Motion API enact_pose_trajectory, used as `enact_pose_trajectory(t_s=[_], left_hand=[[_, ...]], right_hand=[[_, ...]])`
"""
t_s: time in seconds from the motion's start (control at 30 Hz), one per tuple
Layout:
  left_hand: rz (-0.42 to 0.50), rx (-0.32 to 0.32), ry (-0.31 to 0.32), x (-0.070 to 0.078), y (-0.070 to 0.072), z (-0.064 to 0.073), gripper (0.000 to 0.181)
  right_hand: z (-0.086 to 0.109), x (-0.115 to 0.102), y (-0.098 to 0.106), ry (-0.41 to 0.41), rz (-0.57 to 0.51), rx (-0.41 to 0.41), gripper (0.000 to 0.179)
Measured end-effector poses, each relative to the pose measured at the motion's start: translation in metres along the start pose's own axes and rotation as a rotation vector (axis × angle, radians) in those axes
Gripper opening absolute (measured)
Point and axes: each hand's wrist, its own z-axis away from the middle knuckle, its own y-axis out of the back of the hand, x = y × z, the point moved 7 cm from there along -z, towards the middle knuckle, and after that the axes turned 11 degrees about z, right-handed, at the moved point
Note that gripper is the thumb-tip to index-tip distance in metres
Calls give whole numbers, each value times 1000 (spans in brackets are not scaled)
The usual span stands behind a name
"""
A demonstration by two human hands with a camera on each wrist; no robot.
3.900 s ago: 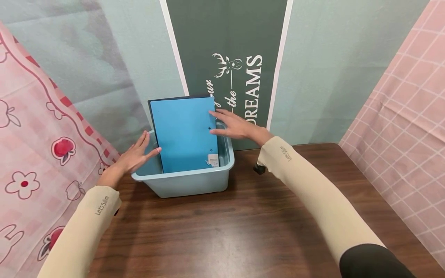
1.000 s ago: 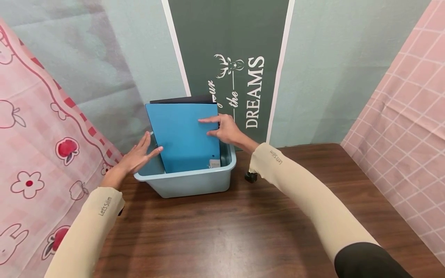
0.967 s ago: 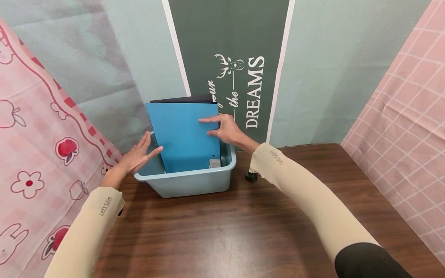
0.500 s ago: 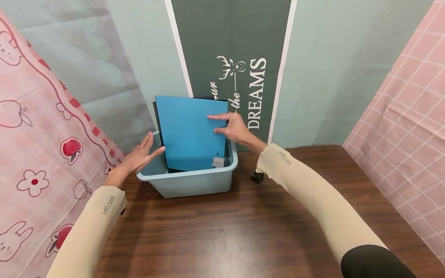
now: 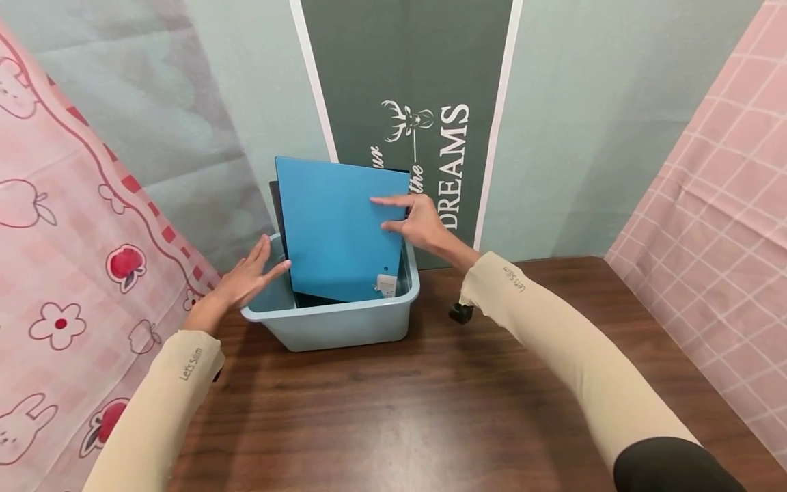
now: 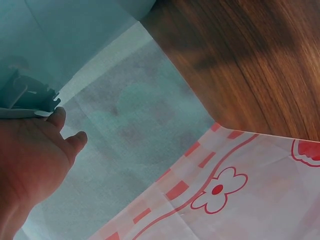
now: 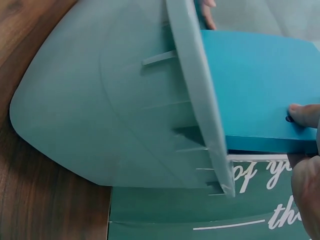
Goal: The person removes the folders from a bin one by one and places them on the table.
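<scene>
A blue file folder (image 5: 341,232), with a small white label (image 5: 386,285) near its lower right corner, stands tilted inside a light blue plastic bin (image 5: 332,326). My right hand (image 5: 424,224) pinches its right edge. In the right wrist view, the thumb (image 7: 304,115) lies on the folder's face beside a small hole and other fingers are under the edge. A dark folder (image 5: 277,201) shows behind the blue one, mostly hidden. My left hand (image 5: 242,279) is spread at the bin's left rim, its thumb close to the blue folder's left edge.
A brown wood-grain table (image 5: 344,417) carries the bin near its back edge. Behind hangs a green cloth (image 5: 406,55) with white lettering. Pink patterned cloth (image 5: 67,260) borders the left, pink checked cloth (image 5: 713,225) the right.
The blue folder has risen in the bin and tilted, its upper left corner highest, as my right hand moved up and right with it. My left hand has stayed at the rim.
</scene>
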Motion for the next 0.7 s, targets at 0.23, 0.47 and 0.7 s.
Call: enact_pose_trajectory(t_s=[0.23,0.47,0.7], left_hand=[[7,8,5,2,-1,-2,97],[7,8,4,6,-1,-2,97],[4,12,6,7,0,-2,98]], right_hand=[[1,-6,19,20,-50,37,50],[3,-12,36,24,-33,79,52],[4,-14,48,-3,-78,121,51]])
